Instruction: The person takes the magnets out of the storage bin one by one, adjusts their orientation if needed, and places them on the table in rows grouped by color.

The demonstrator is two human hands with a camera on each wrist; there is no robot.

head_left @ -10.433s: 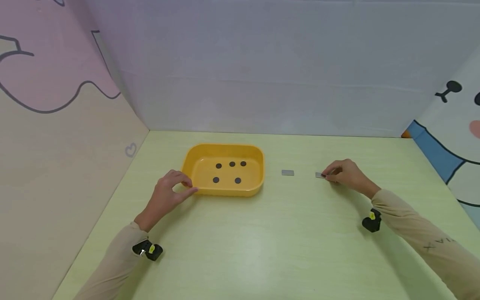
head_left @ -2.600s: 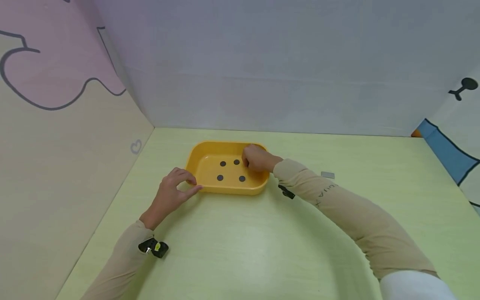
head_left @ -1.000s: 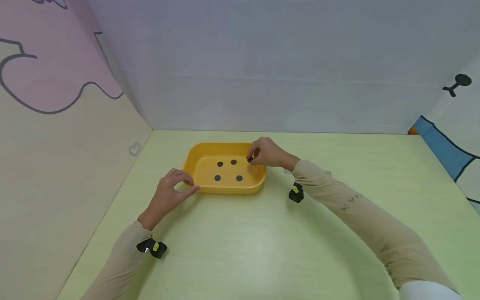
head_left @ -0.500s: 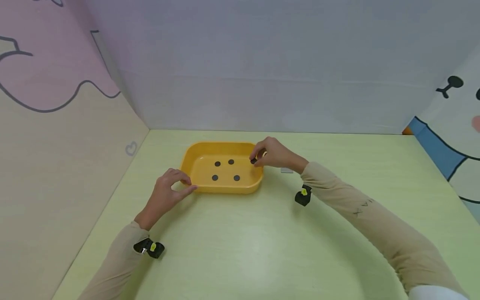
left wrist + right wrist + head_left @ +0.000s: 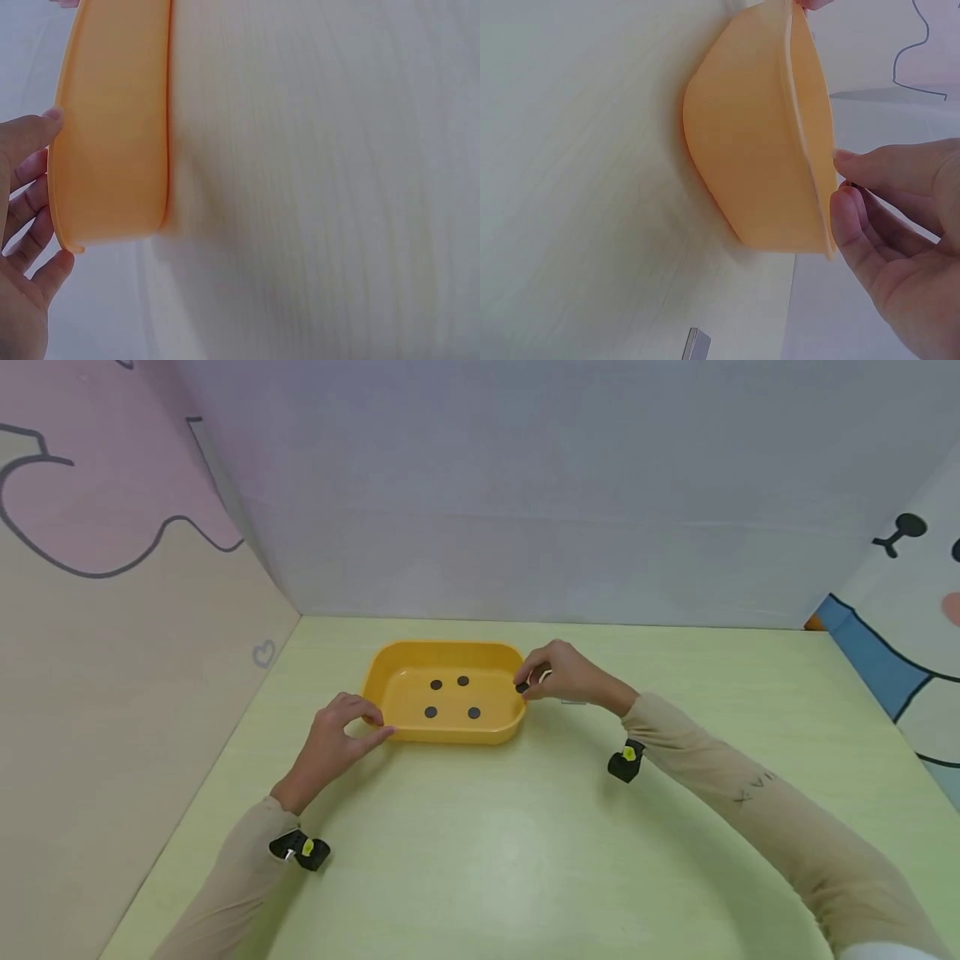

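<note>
A yellow tray stands mid-table with several dark round discs on its floor. My left hand grips the tray's near left corner, thumb on the wall and fingers curled over the rim; the left wrist view shows those fingers round the tray. My right hand pinches one dark disc between thumb and fingertips just over the tray's right rim. In the right wrist view the right hand is level with the rim of the tray.
A small grey flat piece lies on the table right of the tray, mostly hidden behind my right hand in the head view. Walls close the table at the back and both sides. Pale green table surface stretches in front of the tray.
My right hand went from a grey piece on the table into the tray, picked up one disc and has carried it rightward to the right rim. The left hand has stayed put.
</note>
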